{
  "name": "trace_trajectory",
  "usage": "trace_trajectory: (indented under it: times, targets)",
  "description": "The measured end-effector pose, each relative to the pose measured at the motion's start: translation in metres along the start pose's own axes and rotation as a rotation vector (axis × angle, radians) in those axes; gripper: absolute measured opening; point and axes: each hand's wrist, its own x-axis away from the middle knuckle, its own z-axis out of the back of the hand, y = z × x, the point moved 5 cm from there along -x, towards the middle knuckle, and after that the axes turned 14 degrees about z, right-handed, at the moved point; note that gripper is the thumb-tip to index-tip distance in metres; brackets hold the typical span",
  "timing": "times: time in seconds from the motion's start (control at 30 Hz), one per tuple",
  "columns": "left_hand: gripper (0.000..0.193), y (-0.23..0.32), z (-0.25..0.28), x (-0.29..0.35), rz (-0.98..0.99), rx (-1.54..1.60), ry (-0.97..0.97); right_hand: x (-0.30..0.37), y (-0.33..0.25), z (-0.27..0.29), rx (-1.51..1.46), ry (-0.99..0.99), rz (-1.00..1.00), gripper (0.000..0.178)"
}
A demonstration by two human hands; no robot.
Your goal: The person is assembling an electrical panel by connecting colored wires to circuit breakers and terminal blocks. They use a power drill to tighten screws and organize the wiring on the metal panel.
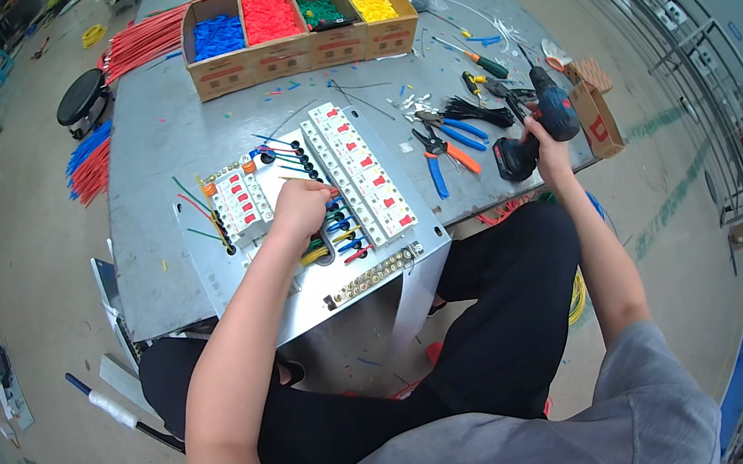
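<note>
On my left, a white metal mounting plate (292,316) rests partly on the table's near edge, over my lap. It carries a long row of circuit breakers (364,174) with red switches and a shorter breaker block (239,205). Between them, my left hand (297,210) has its fingers closed among short coloured wires (347,233); a bit of red shows at the fingertips, but what they pinch is hidden. A brass terminal bar (374,276) runs along the plate's near edge. At the table's right, my right hand (550,148) wraps round the handle of a cordless drill (555,106), its bit pointing away.
A divided cardboard box (303,55) of blue, red, green and yellow caps stands at the back. Between plate and drill lie orange-and-blue pliers (451,160), black cable ties (477,112) and a screwdriver (483,63). Red wire bundles (153,42) cover the far left; a small cardboard box (599,120) sits right.
</note>
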Motion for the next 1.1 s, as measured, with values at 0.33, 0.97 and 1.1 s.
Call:
trace_trajectory:
  times: [0.33,0.97,1.1]
  targets:
    - [0.024,0.001,0.002,0.008,0.071,0.040,-0.031,0.000,-0.171,-0.097,0.259,-0.429,-0.032,0.011]
    - [0.023,-0.008,-0.003,-0.017,-0.022,0.092,0.014,-0.002,-0.210,-0.270,0.593,-1.200,-0.322,0.016]
    - [0.019,-0.013,0.000,-0.021,-0.007,0.080,0.047,-0.001,-0.217,-0.286,0.689,-1.256,-0.278,0.018]
